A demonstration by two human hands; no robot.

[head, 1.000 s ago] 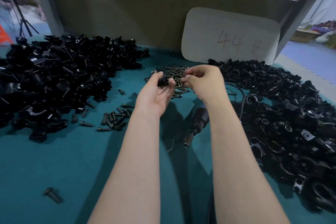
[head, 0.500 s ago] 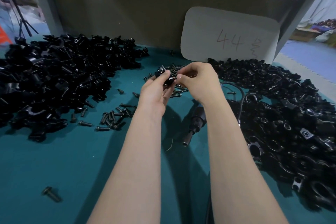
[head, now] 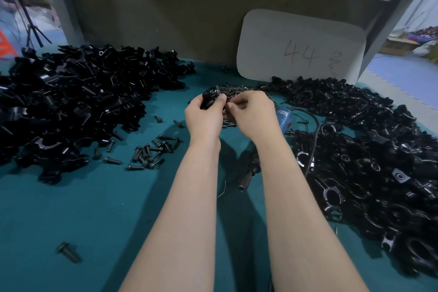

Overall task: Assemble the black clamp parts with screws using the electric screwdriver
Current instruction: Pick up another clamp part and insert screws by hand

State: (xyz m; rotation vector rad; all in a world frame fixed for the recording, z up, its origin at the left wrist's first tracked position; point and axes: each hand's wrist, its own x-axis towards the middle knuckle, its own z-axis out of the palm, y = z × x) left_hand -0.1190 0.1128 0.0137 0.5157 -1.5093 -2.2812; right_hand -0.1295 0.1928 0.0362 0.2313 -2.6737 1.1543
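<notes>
Our left hand (head: 203, 121) curls around a black clamp part (head: 209, 100), held just over the screw pile (head: 233, 89). Our right hand (head: 252, 114) pinches beside it; whether it holds a screw we cannot tell. The screwdriver (head: 247, 174) lies on the counter (head: 71, 216) beneath our right forearm, between the left clamp heap (head: 71, 106) and the right clamp heap (head: 369, 154).

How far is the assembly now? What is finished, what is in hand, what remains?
Done: unclear; the right pile shows ring-shaped clamps, maybe assembled. In hand: the left hand grips one clamp part; the right hand pinches at it, near the loose screws. Left: the electric screwdriver lies unused; the left pile waits.
</notes>
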